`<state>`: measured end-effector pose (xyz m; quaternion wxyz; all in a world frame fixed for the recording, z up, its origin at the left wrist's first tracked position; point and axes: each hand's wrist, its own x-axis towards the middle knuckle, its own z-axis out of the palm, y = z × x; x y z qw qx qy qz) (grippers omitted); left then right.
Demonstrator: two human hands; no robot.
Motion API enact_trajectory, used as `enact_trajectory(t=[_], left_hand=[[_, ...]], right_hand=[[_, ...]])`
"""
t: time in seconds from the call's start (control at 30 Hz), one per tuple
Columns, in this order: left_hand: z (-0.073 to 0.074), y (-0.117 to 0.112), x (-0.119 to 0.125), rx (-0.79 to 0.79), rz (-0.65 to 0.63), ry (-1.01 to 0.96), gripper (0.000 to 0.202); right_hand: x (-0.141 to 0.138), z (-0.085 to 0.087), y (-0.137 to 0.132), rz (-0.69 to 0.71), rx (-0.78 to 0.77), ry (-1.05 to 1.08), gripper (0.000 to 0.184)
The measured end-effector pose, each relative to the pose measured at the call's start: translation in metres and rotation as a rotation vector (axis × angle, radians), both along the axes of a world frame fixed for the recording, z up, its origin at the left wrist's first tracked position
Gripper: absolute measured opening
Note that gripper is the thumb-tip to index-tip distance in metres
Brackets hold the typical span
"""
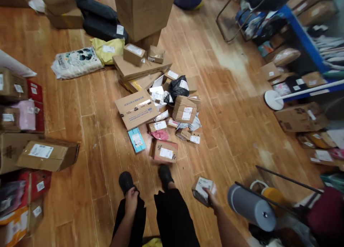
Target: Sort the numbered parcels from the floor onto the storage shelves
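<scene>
My right hand [213, 200] grips a small cardboard parcel [202, 189] with a white label, held low beside my right leg. My left hand [131, 201] rests against my left thigh with its fingers curled, and nothing shows in it. Ahead of my black shoes lies a heap of parcels on the wooden floor: a labelled brown box [165, 151] closest to my feet, a blue packet [136, 139], a flat printed carton [136, 108], a black bag [178, 88] and a taped box [185, 109].
Stacked boxes [48, 154] line the left edge. A tall carton [143, 10] stands at the back. A blue shelf [306, 42] with packages runs along the right. A grey roll [251, 207] and black bars sit at my right.
</scene>
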<state>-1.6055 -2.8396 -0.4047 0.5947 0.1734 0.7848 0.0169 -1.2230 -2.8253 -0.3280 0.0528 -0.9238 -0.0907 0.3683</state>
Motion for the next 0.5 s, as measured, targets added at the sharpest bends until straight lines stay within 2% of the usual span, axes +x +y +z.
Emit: enact_trajectory(t=[0.07, 0.17, 0.23, 0.33, 0.4, 0.43, 0.5], left_hand=[[-0.03, 0.02, 0.023, 0.069, -0.076, -0.004, 0.043], [-0.082, 0.051, 0.071, 0.179, -0.165, -0.041, 0.049], [-0.124, 0.069, 0.106, 0.231, -0.189, -0.081, 0.055], [-0.19, 0.093, 0.149, 0.272, -0.17, -0.161, 0.068], [-0.226, 0.101, 0.169, 0.29, -0.115, -0.202, 0.076], [-0.24, 0.102, 0.175, 0.301, -0.073, -0.21, 0.079], [-0.254, 0.094, 0.181, 0.316, 0.041, -0.201, 0.082]], right_hand=[[0.012, -0.046, 0.036, -0.068, 0.059, 0.145, 0.027], [0.03, -0.124, 0.084, -0.107, 0.17, 0.286, 0.029], [0.04, -0.177, 0.107, -0.131, 0.257, 0.364, 0.034], [0.045, -0.249, 0.124, -0.186, 0.443, 0.445, 0.044], [0.041, -0.285, 0.124, -0.212, 0.599, 0.471, 0.052], [0.037, -0.297, 0.121, -0.216, 0.662, 0.476, 0.057], [0.025, -0.31, 0.108, -0.208, 0.728, 0.485, 0.063]])
